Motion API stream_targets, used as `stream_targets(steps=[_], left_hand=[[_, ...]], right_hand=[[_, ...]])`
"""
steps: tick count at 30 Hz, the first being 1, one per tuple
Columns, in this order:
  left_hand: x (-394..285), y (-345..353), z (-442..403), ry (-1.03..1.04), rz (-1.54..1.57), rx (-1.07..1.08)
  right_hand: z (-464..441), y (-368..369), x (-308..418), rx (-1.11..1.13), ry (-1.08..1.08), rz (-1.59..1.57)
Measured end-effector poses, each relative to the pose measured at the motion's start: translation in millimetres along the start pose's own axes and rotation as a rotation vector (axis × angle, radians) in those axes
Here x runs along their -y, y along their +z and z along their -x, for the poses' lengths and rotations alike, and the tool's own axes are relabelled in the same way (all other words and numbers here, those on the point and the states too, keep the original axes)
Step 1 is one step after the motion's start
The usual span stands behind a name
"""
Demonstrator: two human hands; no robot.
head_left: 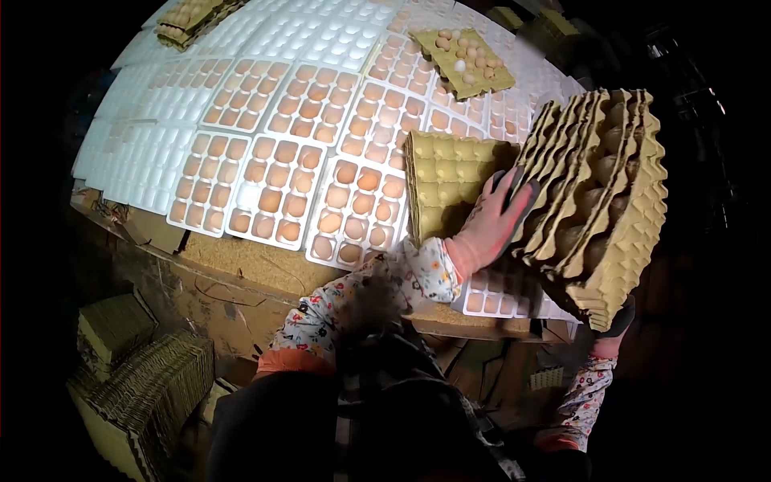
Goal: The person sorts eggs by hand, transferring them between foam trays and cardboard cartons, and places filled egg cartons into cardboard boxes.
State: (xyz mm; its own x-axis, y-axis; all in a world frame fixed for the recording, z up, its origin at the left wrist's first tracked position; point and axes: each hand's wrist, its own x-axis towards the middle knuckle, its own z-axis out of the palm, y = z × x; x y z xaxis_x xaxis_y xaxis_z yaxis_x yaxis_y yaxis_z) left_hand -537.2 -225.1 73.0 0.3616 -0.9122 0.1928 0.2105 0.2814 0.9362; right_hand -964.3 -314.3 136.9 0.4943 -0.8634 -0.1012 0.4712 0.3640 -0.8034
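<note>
A thick stack of cardboard egg trays (598,193), with eggs visible between some layers, is tipped on its side at the right. My left hand (491,221), in a pink glove with dark fingertips, presses against the stack's left face. From below, my right hand (617,323) supports the lower right corner; its fingers are mostly hidden behind the cardboard. Left of the stack, an empty cardboard egg tray (446,181) lies beside my left hand. White plastic trays with brown eggs (353,213) sit close to my left forearm.
More white trays (321,40) cover the table toward the back. A cardboard tray with loose eggs (474,64) lies on them, and stacked egg trays (193,20) stand far left. On the floor at lower left are piled cardboard trays (152,394). The table's wooden edge (241,273) runs before me.
</note>
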Motion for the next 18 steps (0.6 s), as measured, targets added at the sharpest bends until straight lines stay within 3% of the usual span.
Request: stream_targets(steps=[1,2,4,6,8,9,10,11,12,13,14,17,18], left_hand=[[-7,0,14,0.098,-0.184,-0.001],[-14,-10,35,-0.016,-0.037,-0.075],[-8,-24,65,-0.048,-0.170,-0.173],[9,-31,82,0.029,-0.295,-0.288],[74,-48,81,-0.150,-0.627,-0.314],[72,-55,76,-0.187,-0.693,-0.278],[68,-65,69,-0.224,-0.767,-0.257],[74,-67,61,-0.251,-0.462,-0.280],[109,-71,61,0.232,-0.879,-0.289],[89,-67,54,0.095,-0.744,-0.375],[56,-63,39,-0.387,-0.287,-0.604],[141,-32,-1,-0.875,-0.166,-0.674],[128,-31,-4,-0.844,-0.112,-0.702]], right_hand=[[-13,1,-8,-0.062,-0.080,0.190],[-26,0,-16,-0.139,-0.149,0.375],[-72,19,-25,-0.303,0.117,0.218],[-125,-35,-36,0.005,0.070,0.597],[-165,-39,-56,0.155,0.018,1.019],[-184,-41,-65,0.225,-0.031,1.219],[-198,-47,-71,0.066,0.137,0.942],[-207,-23,-81,0.017,0.314,0.702],[-215,2,-88,-0.081,0.480,0.436],[-223,26,-95,-0.210,0.619,0.204],[-220,36,-120,-0.220,0.685,0.205],[-204,59,-216,-0.035,0.820,0.416],[-197,71,-246,0.033,0.857,0.469]])
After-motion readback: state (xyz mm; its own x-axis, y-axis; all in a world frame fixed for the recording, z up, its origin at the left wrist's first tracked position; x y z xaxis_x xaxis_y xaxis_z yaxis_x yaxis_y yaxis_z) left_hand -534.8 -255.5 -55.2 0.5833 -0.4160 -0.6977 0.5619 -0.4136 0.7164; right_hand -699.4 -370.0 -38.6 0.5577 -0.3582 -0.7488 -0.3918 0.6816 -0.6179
